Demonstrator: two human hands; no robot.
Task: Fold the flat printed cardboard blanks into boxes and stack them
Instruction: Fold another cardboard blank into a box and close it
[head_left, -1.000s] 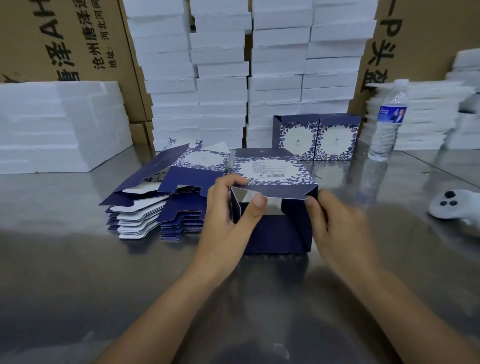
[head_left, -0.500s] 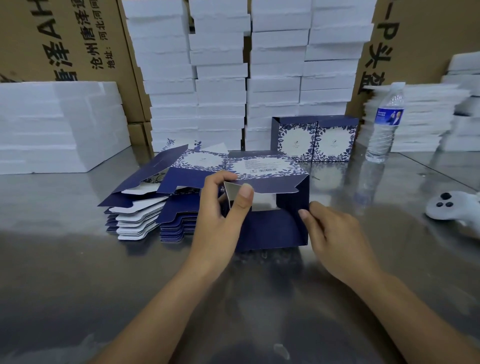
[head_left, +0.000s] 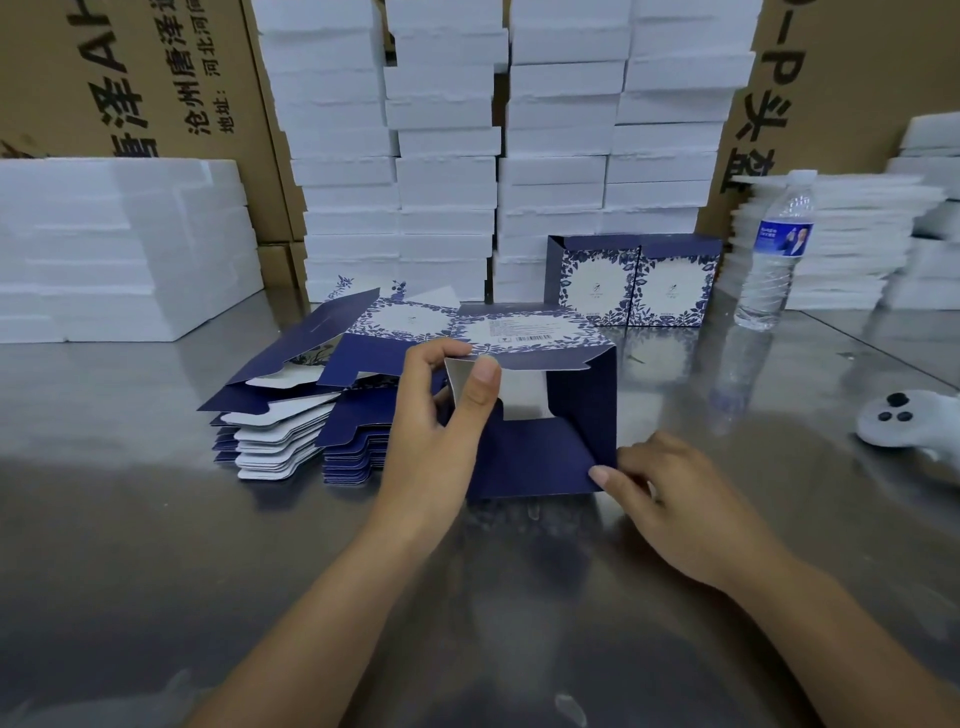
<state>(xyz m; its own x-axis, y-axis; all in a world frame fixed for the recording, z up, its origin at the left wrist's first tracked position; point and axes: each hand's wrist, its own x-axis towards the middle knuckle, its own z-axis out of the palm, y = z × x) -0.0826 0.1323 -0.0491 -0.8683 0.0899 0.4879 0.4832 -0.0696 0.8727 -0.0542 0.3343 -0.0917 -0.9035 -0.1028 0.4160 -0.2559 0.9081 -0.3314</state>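
Note:
A half-folded navy box (head_left: 550, 452) with a white floral printed top stands on the metal table (head_left: 156, 545) in front of me, its near end open. My left hand (head_left: 441, 421) pinches the left side flap between thumb and fingers. My right hand (head_left: 670, 499) rests on the table with its fingertips on the box's lower right corner flap. A pile of flat navy blanks (head_left: 311, 415) lies just left of the box. Two finished boxes (head_left: 636, 280) stand side by side behind it.
Tall stacks of white foam pieces (head_left: 498, 145) line the back, with more foam at the left (head_left: 119, 244) and right (head_left: 841, 234). A water bottle (head_left: 776, 254) stands at the right. A white controller (head_left: 904, 426) lies at the right edge. Brown cartons stand behind.
My right hand slid down from the box's upper right edge to its lower right corner. The box's near flap has dropped and the end stands more open. My left hand keeps its pinch.

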